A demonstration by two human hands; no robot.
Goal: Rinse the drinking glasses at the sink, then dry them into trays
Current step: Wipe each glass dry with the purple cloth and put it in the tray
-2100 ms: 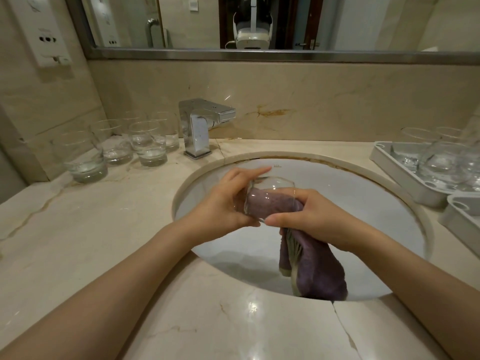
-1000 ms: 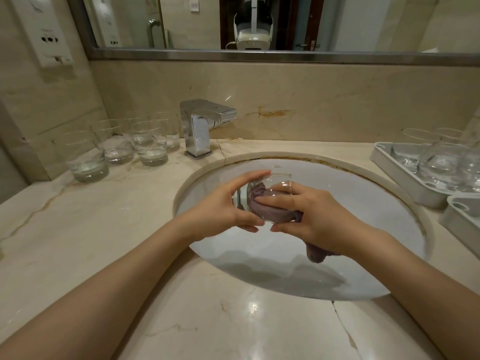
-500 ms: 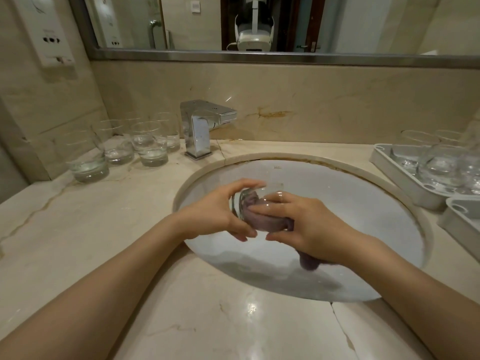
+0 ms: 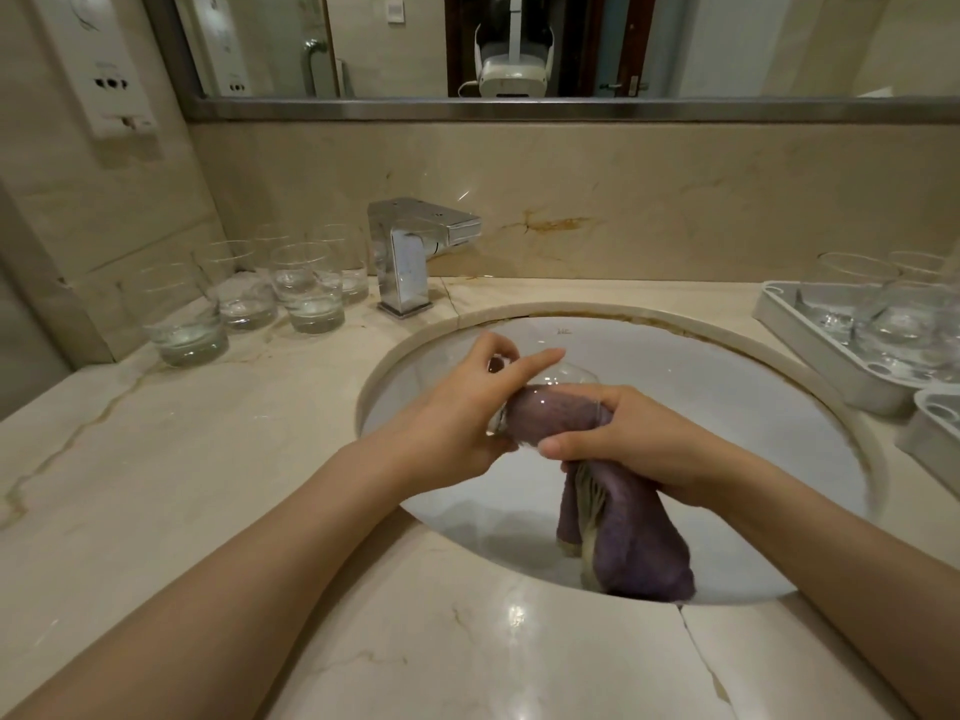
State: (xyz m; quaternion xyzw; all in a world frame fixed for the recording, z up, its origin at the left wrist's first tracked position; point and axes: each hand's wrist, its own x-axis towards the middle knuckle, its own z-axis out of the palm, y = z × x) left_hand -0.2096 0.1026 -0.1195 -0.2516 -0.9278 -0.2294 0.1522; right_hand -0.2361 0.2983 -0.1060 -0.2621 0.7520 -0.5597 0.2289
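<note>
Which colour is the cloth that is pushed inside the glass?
The cloth is purple, with a pale edge; the head view shows it.

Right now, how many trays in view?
2, both right of the sink: far tray holding glasses, near tray cut off at frame edge. More may be hidden.

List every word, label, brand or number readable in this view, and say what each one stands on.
No text can be read with certainty.
Sink basin: a small maker's mark at its back rim, too small to read.
White wall dispenser: faint grey lines of print, blurred.
Its reflection in the mirror: equally blurred.
Faucet, glasses and trays: no marking visible.
</note>
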